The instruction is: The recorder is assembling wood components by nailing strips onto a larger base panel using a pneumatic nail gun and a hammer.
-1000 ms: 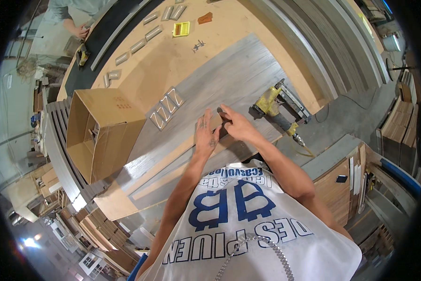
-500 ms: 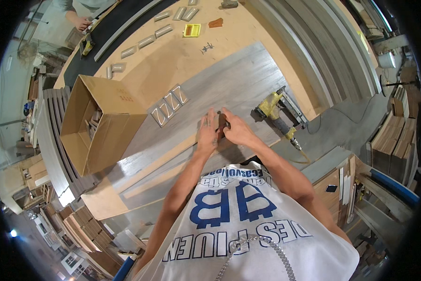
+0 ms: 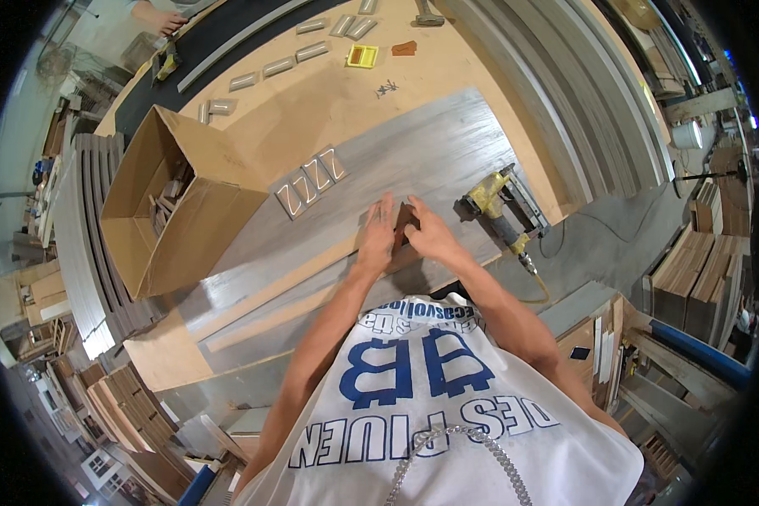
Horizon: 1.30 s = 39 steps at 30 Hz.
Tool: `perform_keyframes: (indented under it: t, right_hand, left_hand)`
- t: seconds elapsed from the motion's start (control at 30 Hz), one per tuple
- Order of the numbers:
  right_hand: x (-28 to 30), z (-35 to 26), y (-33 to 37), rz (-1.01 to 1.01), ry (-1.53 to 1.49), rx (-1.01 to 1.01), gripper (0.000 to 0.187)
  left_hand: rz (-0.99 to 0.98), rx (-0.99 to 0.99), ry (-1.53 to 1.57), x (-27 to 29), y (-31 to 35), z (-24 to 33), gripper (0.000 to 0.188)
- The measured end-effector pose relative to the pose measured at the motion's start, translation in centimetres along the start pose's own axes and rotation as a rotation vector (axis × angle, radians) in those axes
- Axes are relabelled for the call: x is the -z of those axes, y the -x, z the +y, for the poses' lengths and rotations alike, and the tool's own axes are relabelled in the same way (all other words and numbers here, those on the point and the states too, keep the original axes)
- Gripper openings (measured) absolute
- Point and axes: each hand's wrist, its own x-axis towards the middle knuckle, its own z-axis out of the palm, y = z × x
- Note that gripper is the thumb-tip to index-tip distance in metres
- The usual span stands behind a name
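Observation:
My left hand (image 3: 379,234) rests on the grey wood-grain boards (image 3: 430,139), fingers stretched out along the left side of a small dark brown strip (image 3: 404,223). From the right, my right hand (image 3: 431,235) grips that strip, its thumb bent against it and index finger reaching forward. The strip's lower part is partly hidden by the hands. Left of my hands lie several flat rectangular pieces with pale outlines (image 3: 310,183), side by side on the boards. A yellow and black nail gun (image 3: 491,202) lies to the right, with a hose (image 3: 545,287) attached.
An open cardboard box (image 3: 219,202) with scraps inside stands at the left. Farther back are a yellow tray (image 3: 362,56), an orange piece (image 3: 404,49), loose nails (image 3: 386,88) and a hammer (image 3: 428,13). Stacked grey planks (image 3: 565,110) line the right. A co-worker's hand (image 3: 165,20) shows far left.
My view has shifted slightly. Between my hands the brown strip shows more plainly, and my hands have moved only a little. The co-worker's hand has moved slightly right in the picture.

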Motion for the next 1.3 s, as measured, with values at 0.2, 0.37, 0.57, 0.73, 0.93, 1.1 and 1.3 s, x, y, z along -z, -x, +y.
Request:
perform_keyframes:
  t: [0.2, 0.37, 0.57, 0.73, 0.93, 1.1, 1.3]
  right_hand:
    - [0.3, -0.3, -0.7, 0.013, 0.010, -0.033, 0.067]
    - [3.2, 1.2, 2.5, 0.690, 0.564, 0.305, 0.061]
    - [8.9, 6.5, 4.1, 0.622, 0.684, -0.214, 0.078]
    - [11.2, 3.9, 3.7, 0.519, 0.633, -0.077, 0.067]
    - [11.9, -3.9, 4.9, 0.211, 0.243, -0.160, 0.035]
    - [9.0, -7.0, 3.9, -0.091, 0.165, -0.272, 0.016]
    - [7.7, -7.3, 3.7, -0.118, 0.202, -0.261, 0.024]
  left_hand:
    - [-0.033, -0.027, -0.144, -0.6, -0.1, -0.6, 0.088]
    - [-0.059, 0.178, 0.081, 0.3, -0.5, 0.6, 0.073]
    - [0.075, 0.077, 0.070, -0.9, 0.0, 0.3, 0.069]
    - [0.103, 0.066, 0.050, -1.1, 0.3, -0.2, 0.067]
    - [0.135, 0.040, 0.110, -1.2, 0.1, -0.3, 0.068]
    - [0.100, 0.041, 0.206, -0.5, 0.2, -0.2, 0.072]
    - [0.165, 0.052, 0.214, -1.3, 0.1, -0.1, 0.069]
